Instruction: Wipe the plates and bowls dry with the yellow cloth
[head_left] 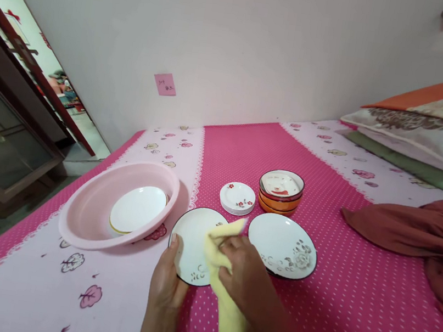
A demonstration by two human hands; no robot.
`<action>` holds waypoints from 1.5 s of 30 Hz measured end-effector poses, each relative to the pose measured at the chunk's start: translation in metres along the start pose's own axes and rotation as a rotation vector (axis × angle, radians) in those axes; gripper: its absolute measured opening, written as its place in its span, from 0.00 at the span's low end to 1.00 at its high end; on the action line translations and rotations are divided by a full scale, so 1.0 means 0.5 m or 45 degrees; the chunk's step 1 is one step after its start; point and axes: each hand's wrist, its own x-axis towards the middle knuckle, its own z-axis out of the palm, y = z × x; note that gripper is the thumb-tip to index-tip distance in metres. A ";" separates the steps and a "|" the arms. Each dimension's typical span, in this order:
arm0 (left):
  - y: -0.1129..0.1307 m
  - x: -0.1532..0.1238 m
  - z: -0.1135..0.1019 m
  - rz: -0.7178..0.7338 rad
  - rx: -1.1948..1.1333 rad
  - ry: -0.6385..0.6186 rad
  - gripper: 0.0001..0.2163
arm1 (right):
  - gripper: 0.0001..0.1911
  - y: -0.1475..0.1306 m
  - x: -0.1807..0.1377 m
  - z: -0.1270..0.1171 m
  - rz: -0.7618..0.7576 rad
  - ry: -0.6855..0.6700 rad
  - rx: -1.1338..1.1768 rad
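My left hand grips the near rim of a white plate with a dark edge, thumb on top. A yellow cloth lies pressed on that plate under my right hand, whose fingers are closed on it; the cloth's tail hangs down toward me. Just to the right a second white plate with a grey flower pattern lies flat on the pink spotted sheet.
A pink plastic basin at the left holds white plates. Behind the plates are a stack of small flowered saucers and stacked orange bowls. A brown cloth and pillows lie at the right.
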 end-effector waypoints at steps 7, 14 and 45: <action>-0.023 -0.015 0.007 -0.106 0.143 -0.311 0.27 | 0.12 0.001 0.013 0.007 0.082 0.537 0.134; -0.036 -0.003 -0.001 -0.146 -0.068 -0.312 0.23 | 0.24 -0.069 0.009 0.004 -0.176 0.194 0.305; 0.039 -0.068 0.014 -0.134 0.916 -0.471 0.18 | 0.39 -0.050 -0.011 -0.093 -0.276 0.091 0.251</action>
